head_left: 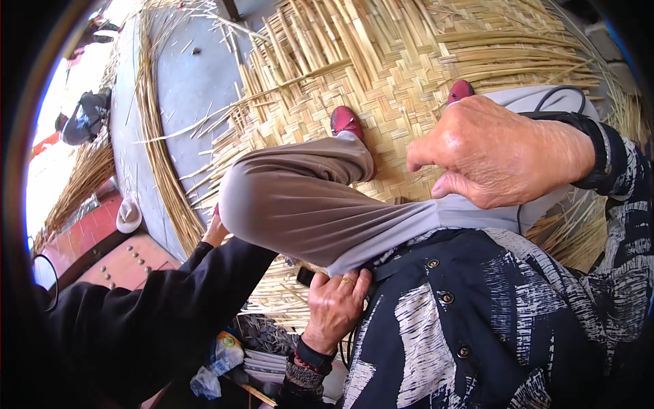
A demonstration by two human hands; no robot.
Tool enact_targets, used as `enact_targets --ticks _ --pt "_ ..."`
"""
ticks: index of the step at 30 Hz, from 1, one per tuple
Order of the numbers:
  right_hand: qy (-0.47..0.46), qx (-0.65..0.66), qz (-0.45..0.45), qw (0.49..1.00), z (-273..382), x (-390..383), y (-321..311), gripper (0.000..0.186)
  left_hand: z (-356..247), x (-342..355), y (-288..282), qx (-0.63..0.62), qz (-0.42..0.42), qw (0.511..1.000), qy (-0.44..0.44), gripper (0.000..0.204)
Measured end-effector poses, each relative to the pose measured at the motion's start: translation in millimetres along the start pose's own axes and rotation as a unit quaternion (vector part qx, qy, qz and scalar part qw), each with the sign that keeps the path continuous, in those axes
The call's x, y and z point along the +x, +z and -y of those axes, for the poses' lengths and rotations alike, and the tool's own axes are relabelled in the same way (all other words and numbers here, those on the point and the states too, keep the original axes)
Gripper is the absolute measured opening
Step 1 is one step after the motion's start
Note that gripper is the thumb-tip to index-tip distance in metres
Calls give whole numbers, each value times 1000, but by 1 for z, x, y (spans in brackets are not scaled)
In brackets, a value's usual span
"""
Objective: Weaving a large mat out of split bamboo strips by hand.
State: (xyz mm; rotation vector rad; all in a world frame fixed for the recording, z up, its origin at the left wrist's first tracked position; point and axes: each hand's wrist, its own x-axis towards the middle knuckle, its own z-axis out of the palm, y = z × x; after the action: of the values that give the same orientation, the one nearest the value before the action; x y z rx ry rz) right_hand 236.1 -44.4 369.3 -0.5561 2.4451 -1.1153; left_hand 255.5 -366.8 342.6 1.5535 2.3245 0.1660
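My left hand (334, 307) grips the grey trouser fabric (286, 204) at my waist, fingers bent into it, with a small black object (305, 275) beside it. My right hand (494, 153) is raised over my right thigh, index finger bent and thumb apart from it, with nothing visible between them; the other fingers are mostly hidden. A black cord loops near that wrist. My red shoes (346, 121) rest on the woven straw mat (409, 54), which has long loose strip ends along its edges.
Another person in dark clothing (129, 320) is close on my left. Long straw bundles (160, 136) lie on the grey floor (191, 82). A red studded panel (126, 262), a pale hat (129, 215) and a dark bag (88, 119) are at left, plastic packaging (218, 368) below.
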Motion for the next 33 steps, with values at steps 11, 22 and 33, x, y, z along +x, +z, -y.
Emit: enact_targets --ticks 11,22,33 --pt "-83 -25 -43 995 -18 19 -18 23 -12 -29 33 -240 54 948 -202 14" --pt "-27 -4 -35 999 -20 18 -24 14 -27 -22 29 -255 60 920 -292 21" --pt "-44 -45 7 998 -28 20 -20 13 -26 -22 25 -294 150 894 -303 36"
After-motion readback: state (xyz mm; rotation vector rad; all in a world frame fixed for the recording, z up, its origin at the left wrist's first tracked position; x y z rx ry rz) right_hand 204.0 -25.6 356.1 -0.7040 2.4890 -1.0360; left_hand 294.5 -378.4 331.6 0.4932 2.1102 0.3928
